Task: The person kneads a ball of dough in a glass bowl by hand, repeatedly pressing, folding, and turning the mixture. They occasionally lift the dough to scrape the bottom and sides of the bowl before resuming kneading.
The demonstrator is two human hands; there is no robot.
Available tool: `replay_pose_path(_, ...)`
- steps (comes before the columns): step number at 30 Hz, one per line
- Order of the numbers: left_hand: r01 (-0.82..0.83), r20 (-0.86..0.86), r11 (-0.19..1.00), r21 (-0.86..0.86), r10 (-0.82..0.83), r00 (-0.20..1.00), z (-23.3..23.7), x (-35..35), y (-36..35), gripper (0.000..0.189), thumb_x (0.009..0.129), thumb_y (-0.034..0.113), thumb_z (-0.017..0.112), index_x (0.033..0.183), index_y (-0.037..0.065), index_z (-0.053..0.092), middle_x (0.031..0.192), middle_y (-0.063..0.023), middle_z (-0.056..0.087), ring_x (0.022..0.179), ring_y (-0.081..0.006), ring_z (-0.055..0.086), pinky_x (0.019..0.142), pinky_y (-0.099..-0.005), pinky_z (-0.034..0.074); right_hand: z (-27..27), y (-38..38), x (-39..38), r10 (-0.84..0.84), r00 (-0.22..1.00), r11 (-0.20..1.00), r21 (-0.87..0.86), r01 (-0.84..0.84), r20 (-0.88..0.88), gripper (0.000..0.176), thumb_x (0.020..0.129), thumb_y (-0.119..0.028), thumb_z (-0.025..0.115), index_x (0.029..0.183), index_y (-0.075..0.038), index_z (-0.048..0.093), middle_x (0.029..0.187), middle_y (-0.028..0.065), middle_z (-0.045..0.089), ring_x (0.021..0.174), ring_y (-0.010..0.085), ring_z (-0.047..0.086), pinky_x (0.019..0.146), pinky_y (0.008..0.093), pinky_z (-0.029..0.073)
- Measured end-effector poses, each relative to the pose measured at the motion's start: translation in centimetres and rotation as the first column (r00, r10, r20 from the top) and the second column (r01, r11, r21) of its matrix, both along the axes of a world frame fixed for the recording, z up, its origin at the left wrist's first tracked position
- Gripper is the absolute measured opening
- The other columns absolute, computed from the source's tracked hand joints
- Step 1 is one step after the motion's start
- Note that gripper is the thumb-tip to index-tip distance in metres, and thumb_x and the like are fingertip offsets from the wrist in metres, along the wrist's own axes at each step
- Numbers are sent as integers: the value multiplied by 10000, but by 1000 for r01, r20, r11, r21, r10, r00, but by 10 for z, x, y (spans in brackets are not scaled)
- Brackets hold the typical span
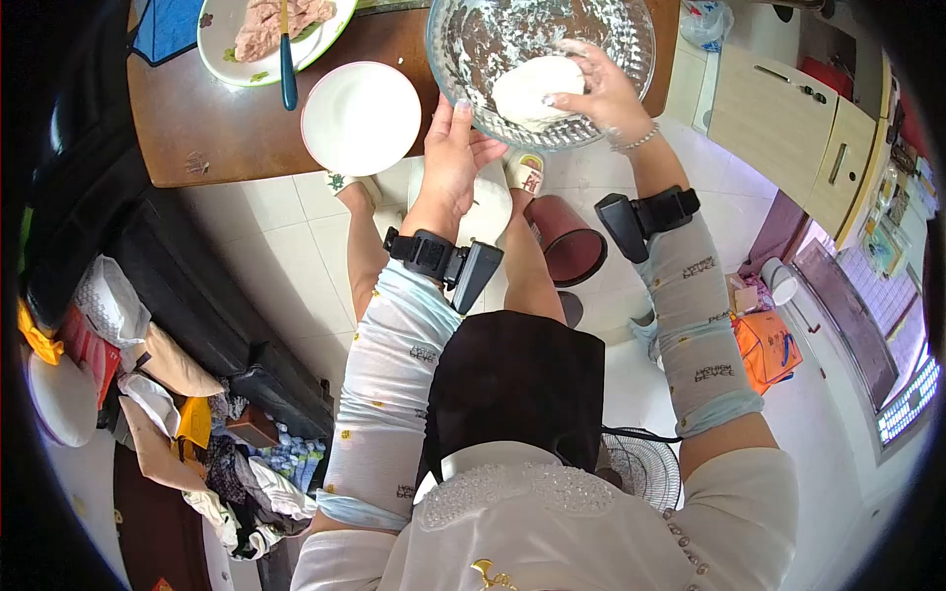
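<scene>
A ball of white dough (537, 92) lies in a clear glass bowl (642, 39) whose inside is smeared with flour and dough bits. My right hand (603, 97) is inside the bowl, its fingers and thumb curved around the right side of the dough. At the bowl's near left side, my left hand (456, 158) grips the glass near the rim, with the thumb up along the wall and the other fingers partly under it. Just left of that hand sits a white plate (362, 118) with a thin pink rim.
A green-rimmed dish (212, 44) of pinkish minced meat (276, 25) stands at the table's far left, a blue-handled utensil (287, 74) across it. The brown wooden table (217, 133) ends close to the bowl. On the floor are a dark red bin (572, 246) and my feet.
</scene>
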State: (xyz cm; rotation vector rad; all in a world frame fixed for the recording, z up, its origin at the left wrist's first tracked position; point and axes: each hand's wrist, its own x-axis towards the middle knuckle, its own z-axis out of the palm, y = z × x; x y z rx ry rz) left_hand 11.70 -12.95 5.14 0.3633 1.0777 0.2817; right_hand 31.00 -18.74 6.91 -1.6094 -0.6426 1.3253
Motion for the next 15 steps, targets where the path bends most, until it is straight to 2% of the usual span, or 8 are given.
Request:
replay_pose_path(1, 1, 2, 1000, 0, -1, 1000, 1, 1, 0, 452, 945, 327, 447, 1346, 157, 326, 954, -130, 577, 782, -200, 601, 697, -312, 553, 5, 2, 6, -49, 998, 994, -97, 45, -45, 562, 698, 82, 667, 1216, -11, 472, 1122, 102, 564, 1051, 166, 532, 897, 296, 454)
replay_pose_path(3, -26, -1, 999, -26, 26, 1000, 2, 2, 1, 448, 963, 258, 414, 1383, 165, 286, 923, -99, 582, 733, -159, 600, 644, -260, 544, 8, 12, 13, -57, 997, 998, -42, 55, -43, 591, 698, 84, 666, 1240, 18, 441, 1134, 115, 564, 1043, 186, 554, 895, 310, 463)
replay_pose_path(5, -24, -3, 999, -29, 24, 1000, 2, 1, 1, 445, 963, 255, 412, 1382, 166, 289, 928, -102, 583, 740, -162, 603, 648, -262, 545, -2, 26, 18, -248, 959, 961, 90, 261, -138, 551, 703, 100, 653, 1212, 28, 456, 1143, 121, 564, 1046, 212, 566, 897, 326, 473)
replay_pose_path(6, -22, -1, 999, -32, 22, 1000, 2, 1, 1, 442, 964, 252, 411, 1381, 166, 291, 933, -104, 584, 747, -166, 606, 652, -263, 546, -9, 35, 12, -313, 939, 926, 173, 335, -145, 375, 751, -23, 655, 1107, -22, 540, 1078, 104, 604, 933, 224, 623, 807, 324, 504)
replay_pose_path(9, -1, -19, 999, -41, 0, 1000, 4, 1, 3, 439, 963, 254, 413, 1377, 166, 297, 951, -104, 588, 759, -171, 610, 664, -269, 549, -31, 46, 16, -123, 992, 974, 191, 118, 17, 312, 809, -127, 595, 1079, 0, 504, 997, 122, 586, 916, 233, 583, 790, 331, 477)
replay_pose_path(11, -7, -26, 999, -35, 6, 1000, 5, 2, 3, 434, 962, 257, 415, 1372, 165, 305, 958, -103, 590, 761, -170, 609, 666, -271, 549, -31, 51, 16, -198, 977, 966, 184, 180, 85, 372, 823, -116, 614, 1148, 13, 485, 989, 73, 608, 904, 142, 585, 773, 252, 487)
replay_pose_path(13, -10, -35, 999, -35, 8, 999, 5, 1, 1, 429, 961, 261, 417, 1366, 164, 314, 965, -101, 592, 763, -169, 608, 668, -273, 549, 4, 67, 10, -151, 967, 985, 50, 164, -203, 350, 815, -145, 633, 1107, 19, 532, 913, 61, 623, 824, 151, 605, 727, 260, 502)
replay_pose_path(15, -18, -3, 999, -26, 18, 1000, 3, 1, 2, 422, 960, 262, 420, 1358, 158, 325, 973, -97, 593, 768, -167, 607, 670, -278, 549, -8, 81, -4, -200, 964, 980, -29, 198, -175, 273, 816, -153, 627, 1033, 8, 583, 870, 73, 621, 805, 178, 609, 723, 314, 502)
